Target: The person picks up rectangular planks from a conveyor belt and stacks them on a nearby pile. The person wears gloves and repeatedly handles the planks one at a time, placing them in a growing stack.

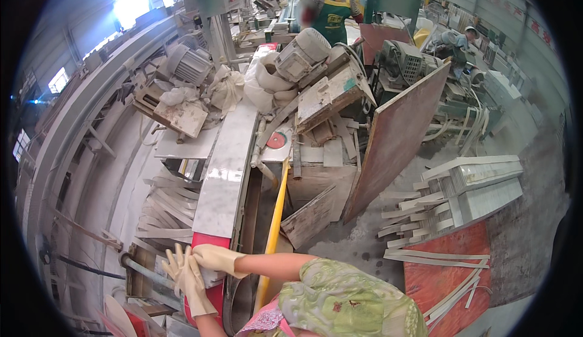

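Both my hands wear cream rubber gloves over the red conveyor belt [210, 240]. My left hand [187, 278] is raised with several fingers spread and nothing in its palm. My right hand [215, 258] reaches across from the right and meets the left glove near its fingers; its own fingertips are hidden, so a grip cannot be made out. Just beyond, a long polished pale stone slab [223, 177] lies on the belt and runs under the machine. Pale stone pieces [214, 277] sit on the belt beside my hands, partly covered by them.
Electric motors [303, 54] [189, 63] flank the slab. A yellow pipe [276, 223] runs beside the belt. Offcut strips [171, 205] heap at left. Stacked stone strips [473, 186] lie right, near a red board [448, 273]. A large panel [396, 141] leans upright. A co-worker [334, 11] stands beyond.
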